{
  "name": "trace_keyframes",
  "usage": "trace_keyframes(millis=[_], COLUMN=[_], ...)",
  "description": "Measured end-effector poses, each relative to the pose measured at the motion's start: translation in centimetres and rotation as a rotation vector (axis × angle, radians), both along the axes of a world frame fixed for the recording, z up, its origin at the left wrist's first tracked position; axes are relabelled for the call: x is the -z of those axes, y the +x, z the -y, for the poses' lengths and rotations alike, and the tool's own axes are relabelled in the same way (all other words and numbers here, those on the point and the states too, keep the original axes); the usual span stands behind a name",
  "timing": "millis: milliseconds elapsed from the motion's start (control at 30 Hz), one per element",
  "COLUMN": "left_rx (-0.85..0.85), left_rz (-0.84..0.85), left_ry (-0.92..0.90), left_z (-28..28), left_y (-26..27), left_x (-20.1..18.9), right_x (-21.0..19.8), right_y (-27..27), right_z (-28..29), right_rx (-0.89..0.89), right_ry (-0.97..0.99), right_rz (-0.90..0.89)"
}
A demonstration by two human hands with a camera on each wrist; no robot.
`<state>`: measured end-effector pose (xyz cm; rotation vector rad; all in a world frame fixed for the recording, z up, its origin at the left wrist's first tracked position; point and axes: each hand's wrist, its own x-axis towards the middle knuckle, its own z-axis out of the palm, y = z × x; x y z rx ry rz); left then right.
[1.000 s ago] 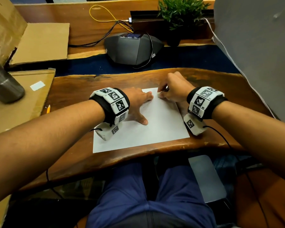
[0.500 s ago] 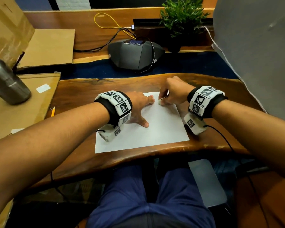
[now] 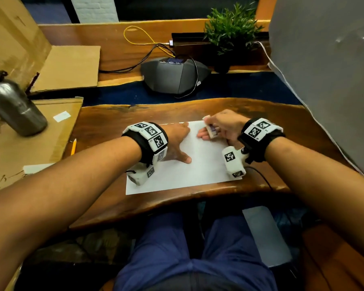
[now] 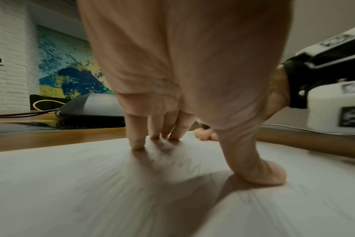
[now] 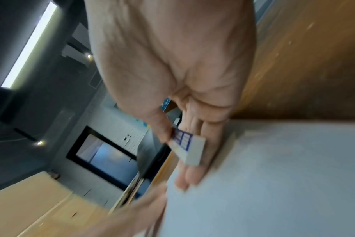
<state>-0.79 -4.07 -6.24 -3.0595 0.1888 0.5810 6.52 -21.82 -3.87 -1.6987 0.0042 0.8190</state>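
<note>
On the desk, the left hand presses the paper flat, fingers straight. Over its far right corner, the right hand pinches an eraser between thumb and fingers: light, rubbery, probably best gripped mid-sleeve.

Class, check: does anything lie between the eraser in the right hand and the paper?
No separate object. The right hand pinches the eraser over the far edge of the paper, with only its own fingers beneath it. The left hand presses the paper alongside.
</note>
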Motion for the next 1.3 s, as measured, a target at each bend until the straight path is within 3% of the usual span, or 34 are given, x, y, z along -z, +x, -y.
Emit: trace_keyframes(millis=[100,167,367,433,500,633,800,967,1133,1300], left_rx=[-0.012,-0.01,0.066,0.118,0.146,0.138,0.098,0.069,0.059,0.058], left_rz=[-0.019,-0.027,0.077,0.102,0.036,-0.181,-0.18,-0.177,-0.208,-0.219], left_ry=[-0.04,-0.056,-0.045,-0.034,-0.037,-0.092,-0.088,-0.057,-0.056,-0.031], left_z=[-0.5,-0.7,-0.2,0.1,-0.1,-0.8,0.1,0.6,0.4,0.6], left_y=[-0.9,-1.4,-2.6,-3.3,-3.9,-4.6,-4.6,-4.5,-4.2,-4.3], left_x=[0.3,0.3,-0.5,-1.2,-1.6,-1.8,-1.5,-1.6,-1.2,-1.6], right_x=[-0.2,-1.1,-1.1,-0.2,0.2,0.3,0.6,0.6,0.8,1.0], right_y=[2.5,2.5,-2.7,-3.2,-3.5,-5.2,-7.8,-7.7,-9.8,-8.6], right_z=[2.1,3.6,2.5,1.7,1.4,1.4,1.6,1.4,0.8,0.9], right_rx=[0.292,0.275,-0.46,-0.572,-0.566,-0.565,-0.69,-0.522,-0.609,-0.447], right_ry=[-0.124,-0.229,-0.546,-0.665,-0.691,-0.664,-0.581,-0.632,-0.579,-0.654], right_rz=[0.236,0.382,0.746,0.875,0.958,1.024,1.024,1.066,1.037,1.039])
